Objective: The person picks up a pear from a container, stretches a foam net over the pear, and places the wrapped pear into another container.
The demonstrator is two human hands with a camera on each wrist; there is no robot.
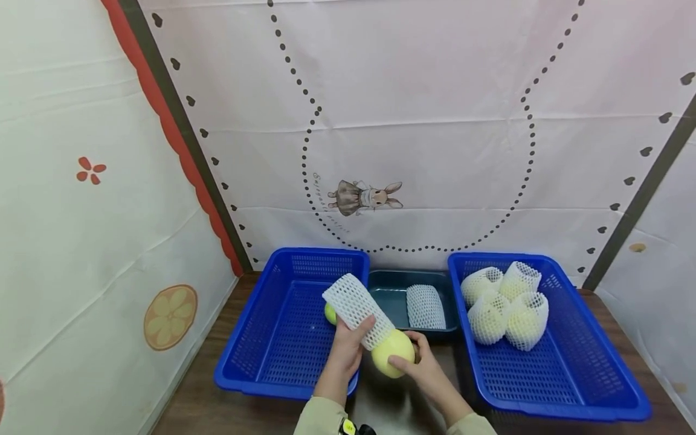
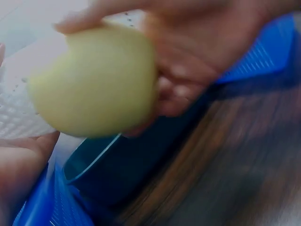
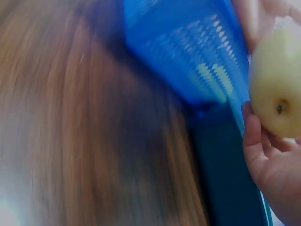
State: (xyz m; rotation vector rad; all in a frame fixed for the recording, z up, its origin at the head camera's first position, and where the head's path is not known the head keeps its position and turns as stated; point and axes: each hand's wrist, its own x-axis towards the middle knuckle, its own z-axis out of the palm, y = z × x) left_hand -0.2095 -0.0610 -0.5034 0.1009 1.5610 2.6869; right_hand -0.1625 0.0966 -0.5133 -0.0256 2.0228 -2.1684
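Observation:
My left hand (image 1: 349,343) holds a white foam net sleeve (image 1: 359,305), its thumb laid across the mesh. At the sleeve's lower end is a pale yellow round fruit (image 1: 394,354), apple- or pear-like, its upper side against or just inside the opening. The fingers and thumb of my right hand (image 1: 426,365) grip this fruit from the right. A dimple shows on the fruit (image 3: 282,106) in the right wrist view. In the left wrist view the fruit (image 2: 94,80) hides part of the sleeve (image 2: 21,110). Both hands are above the table, between two blue baskets.
A green fruit (image 1: 330,313) shows in the left blue basket (image 1: 228,362), partly hidden. The right blue basket (image 1: 614,362) has several net-wrapped fruits (image 1: 505,305). Between them a dark teal tray (image 1: 388,284) bears another white net sleeve (image 1: 425,307). A printed cloth (image 1: 424,151) hangs behind.

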